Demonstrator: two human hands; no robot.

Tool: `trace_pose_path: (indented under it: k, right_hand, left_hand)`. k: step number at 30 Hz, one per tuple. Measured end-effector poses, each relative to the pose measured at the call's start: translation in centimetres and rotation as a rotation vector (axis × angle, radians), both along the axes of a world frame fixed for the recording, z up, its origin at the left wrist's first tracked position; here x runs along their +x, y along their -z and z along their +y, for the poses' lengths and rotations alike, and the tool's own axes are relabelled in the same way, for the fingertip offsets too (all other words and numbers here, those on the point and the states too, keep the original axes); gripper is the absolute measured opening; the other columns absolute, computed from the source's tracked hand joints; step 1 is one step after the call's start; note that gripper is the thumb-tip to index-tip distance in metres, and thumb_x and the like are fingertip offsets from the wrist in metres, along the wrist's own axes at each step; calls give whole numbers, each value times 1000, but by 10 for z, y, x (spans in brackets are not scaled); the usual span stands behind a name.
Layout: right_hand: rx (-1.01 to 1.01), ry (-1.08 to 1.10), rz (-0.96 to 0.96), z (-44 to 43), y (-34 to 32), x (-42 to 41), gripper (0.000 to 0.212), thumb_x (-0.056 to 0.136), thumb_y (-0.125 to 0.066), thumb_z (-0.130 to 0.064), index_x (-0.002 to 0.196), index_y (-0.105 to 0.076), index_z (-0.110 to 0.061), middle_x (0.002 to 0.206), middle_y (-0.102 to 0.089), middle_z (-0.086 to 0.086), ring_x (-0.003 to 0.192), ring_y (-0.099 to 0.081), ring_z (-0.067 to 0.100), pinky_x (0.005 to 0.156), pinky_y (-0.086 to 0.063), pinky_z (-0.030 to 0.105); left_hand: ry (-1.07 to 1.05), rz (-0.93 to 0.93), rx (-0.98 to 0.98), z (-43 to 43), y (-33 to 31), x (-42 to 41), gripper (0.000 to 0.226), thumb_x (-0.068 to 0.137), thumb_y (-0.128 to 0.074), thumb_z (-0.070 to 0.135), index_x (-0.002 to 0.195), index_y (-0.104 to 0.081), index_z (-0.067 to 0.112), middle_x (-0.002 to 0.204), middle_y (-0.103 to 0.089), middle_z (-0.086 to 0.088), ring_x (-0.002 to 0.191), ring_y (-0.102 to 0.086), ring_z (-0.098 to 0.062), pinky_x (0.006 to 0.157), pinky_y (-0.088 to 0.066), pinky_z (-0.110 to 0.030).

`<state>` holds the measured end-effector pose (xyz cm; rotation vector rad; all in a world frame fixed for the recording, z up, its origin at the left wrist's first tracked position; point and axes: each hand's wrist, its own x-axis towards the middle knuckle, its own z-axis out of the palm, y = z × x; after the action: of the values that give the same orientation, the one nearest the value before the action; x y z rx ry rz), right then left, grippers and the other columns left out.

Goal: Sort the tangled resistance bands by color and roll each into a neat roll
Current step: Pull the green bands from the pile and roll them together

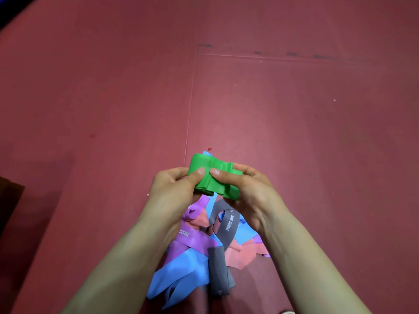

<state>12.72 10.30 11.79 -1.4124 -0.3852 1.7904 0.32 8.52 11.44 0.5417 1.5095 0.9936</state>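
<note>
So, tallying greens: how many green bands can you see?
1: the green band, gripped by the left hand and right hand above the pile; more may hide underneath.

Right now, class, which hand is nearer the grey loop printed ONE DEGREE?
Right. The right hand hovers just over the grey loop; the left hand is farther, to its left. Both hold the green band.

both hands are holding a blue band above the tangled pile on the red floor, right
No: the head view shows the left hand and right hand holding a green band, not blue, above the tangled pile on the red floor.
</note>
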Motion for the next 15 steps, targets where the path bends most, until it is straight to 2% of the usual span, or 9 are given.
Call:
trace_pose_path:
  k: [2,5,8,10,12,15]
  right_hand:
    - [-9,-17,-16,0,0,1,57,69,-79,2,121,-55,1,92,-67,15,51,-65,13,42,-45,15]
    - [-28,-88,-21,0,-1,2,53,70,-80,-9,119,-59,-4,85,-69,8,53,-65,9,46,-46,15]
    - [-43,-194,-47,0,1,3,31,65,-82,-23,92,-69,-16,78,-73,0,63,-67,9,57,-52,20]
    - [-44,-221,-34,1,0,4,15,63,-81,-26,73,-73,-17,74,-73,0,62,-67,8,61,-54,21]
    - [-34,-220,-27,1,0,4,10,64,-80,-24,61,-74,-18,71,-72,-1,58,-66,7,58,-53,20]
    - [-12,-189,-38,0,0,4,7,71,-78,-18,68,-72,-16,67,-71,-2,55,-64,5,50,-48,14]
  left_hand:
    - [-4,-43,-9,0,-1,1,13,93,-59,9,86,-66,0,54,-64,0,45,-59,-7,49,-46,-15]
    - [-21,-115,-20,1,-3,2,15,94,-57,13,88,-67,3,75,-69,-10,69,-66,-15,62,-53,-21]
    - [-23,-120,-15,2,-6,1,18,94,-57,16,104,-64,3,91,-69,-14,76,-66,-17,56,-53,-18]
    - [-29,-111,-31,2,-7,1,27,94,-58,17,116,-59,1,104,-67,-19,86,-67,-24,59,-53,-21]
    - [-13,-96,-44,2,-8,2,28,94,-58,19,115,-58,0,103,-67,-20,86,-67,-25,64,-52,-25]
    - [26,-45,-66,2,-8,2,17,94,-58,22,101,-63,7,87,-68,-13,74,-63,-19,64,-47,-26]
